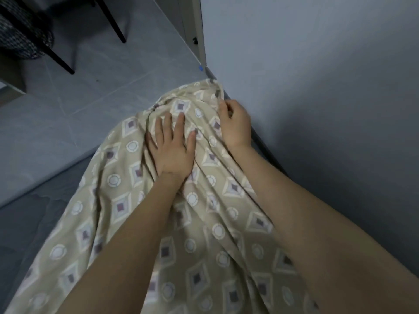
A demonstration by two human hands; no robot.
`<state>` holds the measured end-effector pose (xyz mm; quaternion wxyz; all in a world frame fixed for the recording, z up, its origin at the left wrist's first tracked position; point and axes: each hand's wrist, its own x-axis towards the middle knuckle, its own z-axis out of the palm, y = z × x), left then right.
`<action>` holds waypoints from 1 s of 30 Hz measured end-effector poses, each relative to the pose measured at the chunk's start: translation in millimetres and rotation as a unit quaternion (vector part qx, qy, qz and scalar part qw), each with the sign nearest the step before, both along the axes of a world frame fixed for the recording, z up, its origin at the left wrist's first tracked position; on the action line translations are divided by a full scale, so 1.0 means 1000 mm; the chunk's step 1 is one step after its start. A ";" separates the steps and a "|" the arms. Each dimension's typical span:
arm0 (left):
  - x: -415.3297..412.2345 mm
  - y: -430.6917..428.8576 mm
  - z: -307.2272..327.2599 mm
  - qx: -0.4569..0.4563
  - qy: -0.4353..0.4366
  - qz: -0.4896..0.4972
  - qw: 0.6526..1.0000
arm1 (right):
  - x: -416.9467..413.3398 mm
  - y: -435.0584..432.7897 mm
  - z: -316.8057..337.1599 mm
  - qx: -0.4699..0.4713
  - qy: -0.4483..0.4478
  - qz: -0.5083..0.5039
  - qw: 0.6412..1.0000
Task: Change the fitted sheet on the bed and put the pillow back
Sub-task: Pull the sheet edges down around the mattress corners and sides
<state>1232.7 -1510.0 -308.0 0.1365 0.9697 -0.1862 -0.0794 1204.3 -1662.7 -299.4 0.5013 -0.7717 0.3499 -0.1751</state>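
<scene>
The left hand's (172,152) spread fingers (180,123) press flat on the patterned sheet (127,200), the right hand's (237,128) fingers (223,109) pinch its edge at the bed's (29,211) far corner by the wall (328,87), and a weak pinch could let the sheet slip off.

Beige fitted sheet (127,200), diamond-and-circle print, rumpled in long folds, lies diagonally across the bed (27,218), bunched at the far corner by the wall. Grey bed surface uncovered on its left.

The right hand's (235,125) grip on the sheet (127,200) is hidden; the chair (22,26) is cropped top-left
</scene>
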 end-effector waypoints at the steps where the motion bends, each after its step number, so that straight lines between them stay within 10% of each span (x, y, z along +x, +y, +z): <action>1: 0.003 -0.001 0.000 -0.001 0.004 -0.001 1.000 | -0.013 -0.001 0.006 -0.005 -0.023 -0.006 1.000; 7: -0.013 -0.005 0.021 0.058 0.017 -0.021 0.998 | -0.155 -0.008 0.022 0.015 0.102 0.060 0.993; 12: -0.136 -0.009 0.045 -0.115 -0.006 -0.127 0.985 | -0.261 -0.010 0.019 0.118 0.158 0.065 0.978; 17: -0.245 -0.013 0.053 -0.049 -0.006 -0.173 0.984 | -0.338 -0.017 0.029 0.025 0.204 0.116 0.972; 30: -0.240 -0.061 0.069 -0.088 -0.012 -0.165 0.982 | -0.347 -0.075 0.007 -0.026 0.233 0.046 0.971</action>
